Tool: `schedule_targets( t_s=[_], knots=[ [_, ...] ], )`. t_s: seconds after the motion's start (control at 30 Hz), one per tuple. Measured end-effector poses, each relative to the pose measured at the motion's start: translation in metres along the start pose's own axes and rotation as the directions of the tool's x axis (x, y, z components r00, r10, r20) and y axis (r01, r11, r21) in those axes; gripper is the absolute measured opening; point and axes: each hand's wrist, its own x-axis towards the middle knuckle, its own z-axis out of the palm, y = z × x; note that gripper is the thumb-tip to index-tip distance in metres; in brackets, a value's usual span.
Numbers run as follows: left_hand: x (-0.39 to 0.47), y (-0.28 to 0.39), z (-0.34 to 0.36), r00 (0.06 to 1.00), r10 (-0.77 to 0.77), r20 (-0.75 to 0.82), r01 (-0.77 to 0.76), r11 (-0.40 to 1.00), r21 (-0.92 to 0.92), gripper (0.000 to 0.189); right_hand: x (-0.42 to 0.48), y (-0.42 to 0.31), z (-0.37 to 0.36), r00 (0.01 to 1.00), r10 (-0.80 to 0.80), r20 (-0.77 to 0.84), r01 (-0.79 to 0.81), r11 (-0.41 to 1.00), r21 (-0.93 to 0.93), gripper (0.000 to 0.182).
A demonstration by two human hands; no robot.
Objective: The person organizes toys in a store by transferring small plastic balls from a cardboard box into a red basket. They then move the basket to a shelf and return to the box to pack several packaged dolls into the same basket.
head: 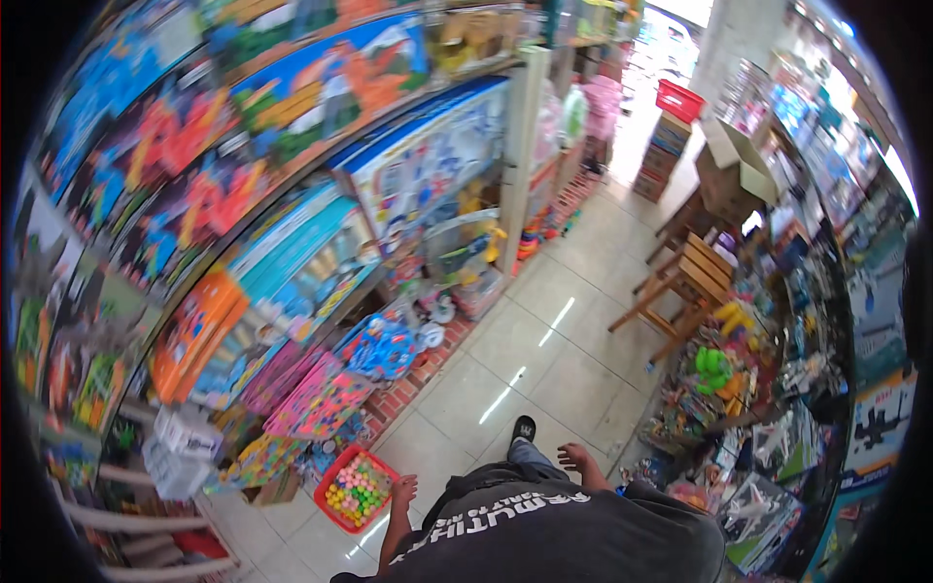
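Note:
My left hand hangs low with its fingers apart and holds nothing. Just beside it, on the floor, stands a red plastic basket full of small colourful balls; whether hand and basket touch, I cannot tell. My right hand is on the other side of my body, empty, its fingers loosely spread above the tiled floor. One of my feet, in a black shoe, shows ahead on the tiles.
Shelves with boxed toys line the left, above a red brick edge. At the right stand a wooden stool, an open cardboard box and heaped toys. Farther up the aisle, a red bin tops stacked boxes.

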Motion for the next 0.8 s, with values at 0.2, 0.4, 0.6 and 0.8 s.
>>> schedule_targets(
  t_s=[0.2,0.4,0.6,0.8],
  knots=[
    [0.060,0.072,0.115,0.989,0.134,-0.057,-0.117,0.963,0.245,0.021,0.002,-0.032,-0.054,0.996,-0.033,-0.084,0.052,0.970,0.239,0.033],
    [0.137,0.183,0.237,0.981,0.049,0.187,-0.109,0.938,0.328,0.026,0.040,-0.025,-0.140,0.993,0.026,-0.115,0.007,0.961,0.277,0.030],
    [0.163,0.235,0.374,0.965,0.114,0.234,-0.186,0.931,0.313,0.023,0.062,-0.072,-0.207,0.982,0.036,-0.187,0.025,0.950,0.312,0.026],
    [0.204,0.244,0.432,0.936,0.026,0.351,-0.221,0.819,0.529,0.025,0.095,-0.142,-0.205,0.988,-0.029,-0.154,0.091,0.908,0.409,0.023]
  ],
)
